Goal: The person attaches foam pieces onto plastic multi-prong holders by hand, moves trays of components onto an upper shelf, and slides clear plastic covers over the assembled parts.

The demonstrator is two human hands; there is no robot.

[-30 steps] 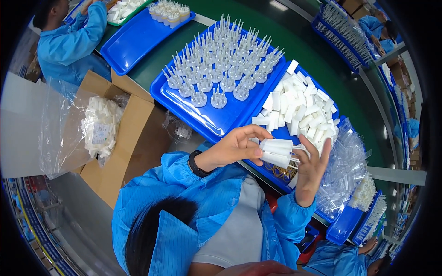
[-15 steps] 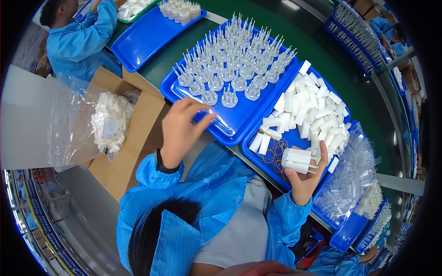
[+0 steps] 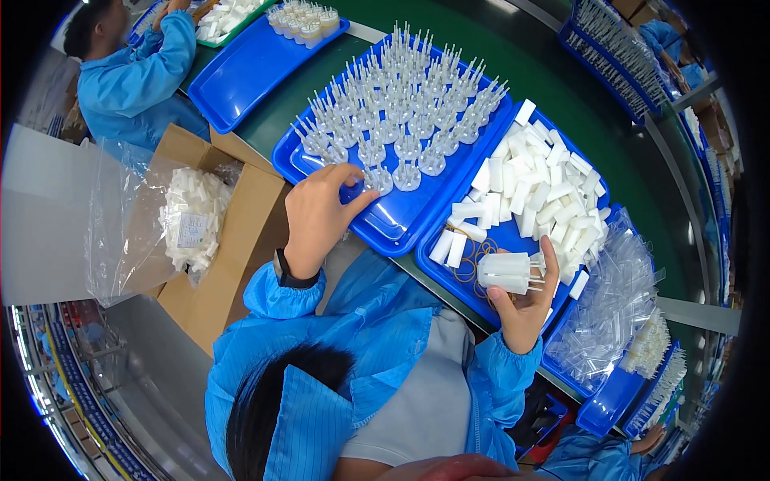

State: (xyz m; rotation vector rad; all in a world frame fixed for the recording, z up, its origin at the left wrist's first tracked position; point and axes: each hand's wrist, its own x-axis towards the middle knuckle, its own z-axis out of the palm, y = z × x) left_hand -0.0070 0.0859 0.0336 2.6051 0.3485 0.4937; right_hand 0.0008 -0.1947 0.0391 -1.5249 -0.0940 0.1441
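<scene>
My left hand (image 3: 317, 212) is at the near edge of a blue tray (image 3: 385, 228). Its thumb and index finger close on a clear plastic base with upright prongs (image 3: 377, 180), whose left side they partly cover. Many like pieces (image 3: 407, 176) stand upright in rows behind it. My right hand (image 3: 525, 313) grips a round bundle of white blocks (image 3: 503, 272) lying sideways, with thin prongs sticking out at its right end. Beneath this bundle is a second blue tray (image 3: 429, 260) with loose white blocks (image 3: 545, 180) and tan rubber bands (image 3: 487, 247).
A blue tray of clear plastic pieces (image 3: 601, 313) lies at the right. At the left stands an open cardboard box (image 3: 220, 272) with a bag of white blocks (image 3: 192, 216). Another blue tray (image 3: 249, 72) lies far left beside a co-worker in blue (image 3: 136, 88).
My left hand has come onto the nearest pronged base, and that piece has shifted slightly right. The right hand still holds the bundle, a little further left.
</scene>
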